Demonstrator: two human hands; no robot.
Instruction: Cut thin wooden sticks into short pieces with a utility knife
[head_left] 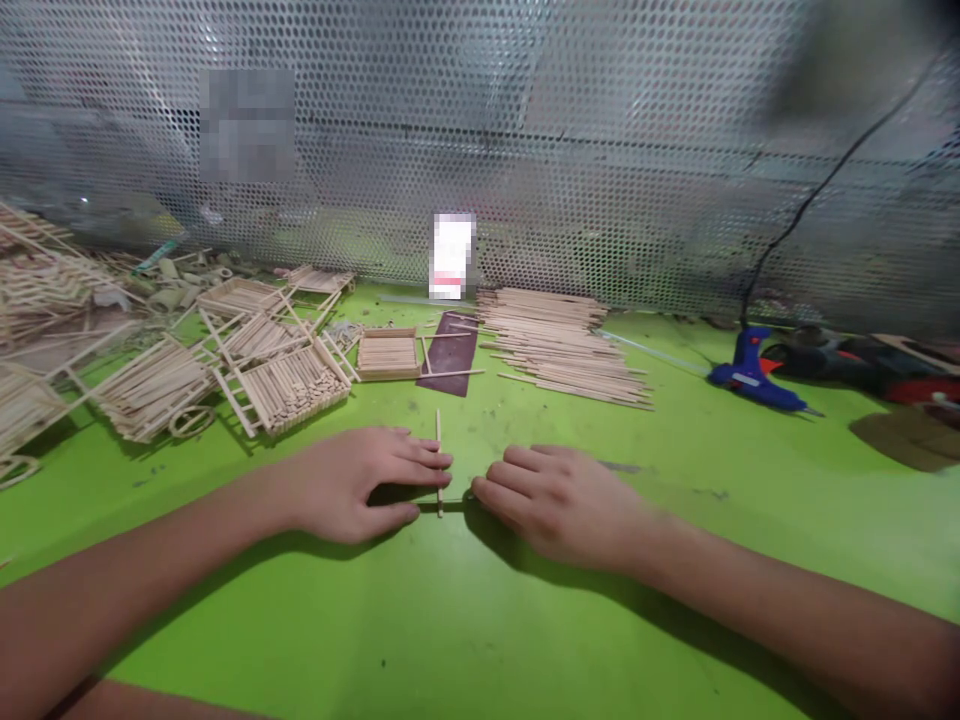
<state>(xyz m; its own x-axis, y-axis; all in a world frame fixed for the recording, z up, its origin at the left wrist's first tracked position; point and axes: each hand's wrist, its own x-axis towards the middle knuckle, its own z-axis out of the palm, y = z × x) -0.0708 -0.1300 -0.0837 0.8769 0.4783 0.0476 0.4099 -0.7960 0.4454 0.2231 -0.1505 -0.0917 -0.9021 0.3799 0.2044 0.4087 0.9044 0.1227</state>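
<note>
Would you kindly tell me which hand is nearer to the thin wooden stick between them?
The left hand: its fingers lie across the thin wooden stick. The right hand rests on the other side, apart from it.

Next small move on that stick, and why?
Probably bring the right hand in to steady the thin wooden stick: the left hand's fingers already overlap it, while the right hand's fingertips rest apart from it on the green table.

A green workbench (480, 620) carries loose wooden sticks (559, 345), stick-built frames (289, 385) and a blue glue gun (750, 375)
</note>
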